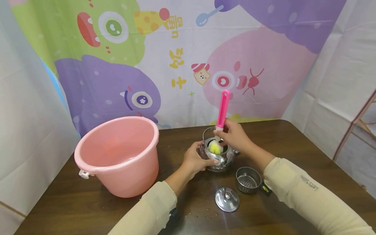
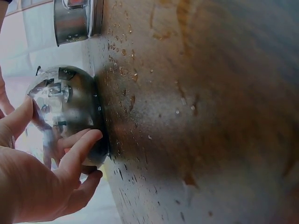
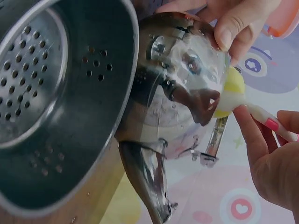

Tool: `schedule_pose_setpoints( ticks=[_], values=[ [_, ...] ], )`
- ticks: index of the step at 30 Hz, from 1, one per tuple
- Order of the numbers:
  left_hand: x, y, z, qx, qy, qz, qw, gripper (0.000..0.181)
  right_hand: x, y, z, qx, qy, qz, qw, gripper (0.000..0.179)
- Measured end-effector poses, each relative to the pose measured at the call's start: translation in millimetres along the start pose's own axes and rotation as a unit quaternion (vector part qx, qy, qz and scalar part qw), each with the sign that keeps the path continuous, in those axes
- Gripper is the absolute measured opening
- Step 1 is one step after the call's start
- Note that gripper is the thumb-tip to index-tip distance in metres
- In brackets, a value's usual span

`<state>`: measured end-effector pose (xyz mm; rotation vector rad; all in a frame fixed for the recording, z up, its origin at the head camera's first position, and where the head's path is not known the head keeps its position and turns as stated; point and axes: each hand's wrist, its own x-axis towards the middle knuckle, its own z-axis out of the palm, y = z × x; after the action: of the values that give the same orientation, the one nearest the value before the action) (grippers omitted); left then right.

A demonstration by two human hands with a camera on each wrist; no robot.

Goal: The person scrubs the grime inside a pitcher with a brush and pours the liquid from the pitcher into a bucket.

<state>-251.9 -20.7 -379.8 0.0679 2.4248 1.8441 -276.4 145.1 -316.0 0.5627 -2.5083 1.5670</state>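
A shiny metal teapot (image 1: 221,163) stands on the table with its top uncovered and its wire handle raised behind the mouth. My left hand (image 1: 194,160) grips its body from the left; the left wrist view shows the thumb near the rim and the fingers (image 2: 81,151) lower on the side. In my right hand (image 1: 237,136) is a sponge brush by its white neck, with the pink handle (image 1: 223,109) pointing up. The brush's yellow and white sponge head (image 1: 216,148) sits in the teapot's mouth. The spout (image 3: 148,179) points away to the right.
Close to the teapot's right front stands a perforated metal strainer (image 1: 248,181). A round metal lid (image 1: 227,199) lies nearer me. At the left is a large pink bucket (image 1: 126,173). Water drops (image 2: 135,74) dot the brown tabletop, and a printed curtain (image 1: 182,107) hangs behind.
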Motion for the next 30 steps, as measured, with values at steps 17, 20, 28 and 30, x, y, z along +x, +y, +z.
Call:
schedule_pose_setpoints(
  ticks=[17,20,28,30],
  values=[
    [-1.5,-0.4,0.7,-0.003,0.0,0.006,1.0,0.085,4.2,10,-9,-0.073,0.045,-0.045,0.9953,0.022],
    [-1.5,-0.5,1.0,-0.004,0.002,0.007,1.0,0.086,2.2,9,-13,-0.087,0.034,-0.048,0.9945,0.02],
    [-2.0,-0.8,1.5,-0.003,0.003,0.008,1.0,0.085,-3.2,3,-18,-0.068,0.008,-0.051,0.9963,0.017],
    [-2.2,-1.0,2.1,-0.003,0.004,0.007,1.0,0.085,-3.1,2,-16,-0.048,0.001,-0.038,0.9981,0.019]
  ],
)
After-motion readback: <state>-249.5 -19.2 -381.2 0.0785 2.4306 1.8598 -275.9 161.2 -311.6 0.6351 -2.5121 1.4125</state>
